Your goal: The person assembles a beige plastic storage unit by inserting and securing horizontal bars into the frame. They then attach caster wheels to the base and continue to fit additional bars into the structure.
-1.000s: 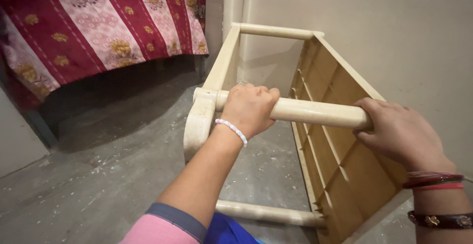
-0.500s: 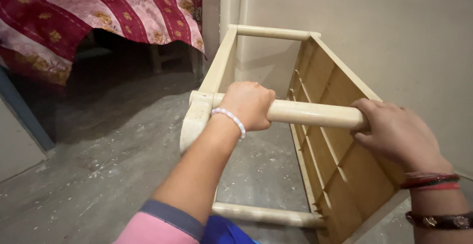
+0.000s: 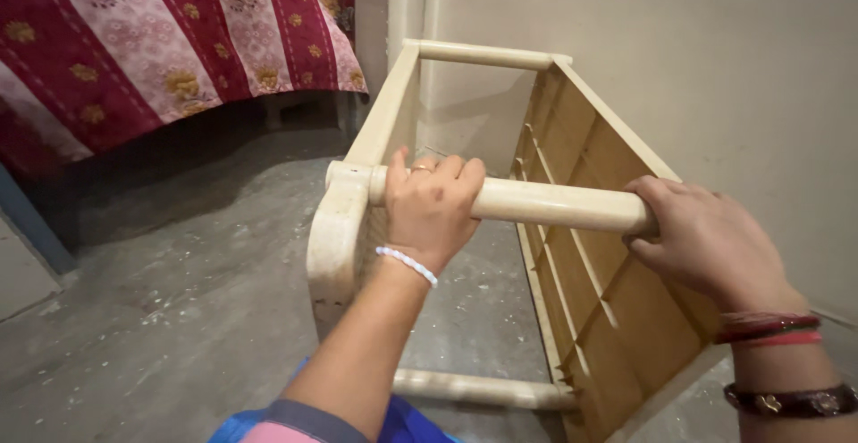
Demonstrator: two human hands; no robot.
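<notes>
At the far left, a red and pink striped cloth (image 3: 170, 41) with gold flower prints hangs down over a dark gap above the grey concrete floor (image 3: 179, 318). Next comes the cream plastic stool (image 3: 572, 255), tipped on its side so its seat faces right toward the pale wall (image 3: 679, 59) and its 4 legs point left. My left hand (image 3: 433, 208) is clenched over the nearest round leg (image 3: 554, 204), close to the rounded corner piece; a white bead bracelet (image 3: 407, 264) sits on that wrist and a ring on 1 finger. Below it, my pink and blue sleeve (image 3: 295, 421) shows at the bottom edge. Further right, my right hand (image 3: 706, 242) grasps the same leg where it meets the ribbed underside of the seat. Red bangles (image 3: 769, 329) and a dark bracelet (image 3: 791, 400) circle that wrist.
</notes>
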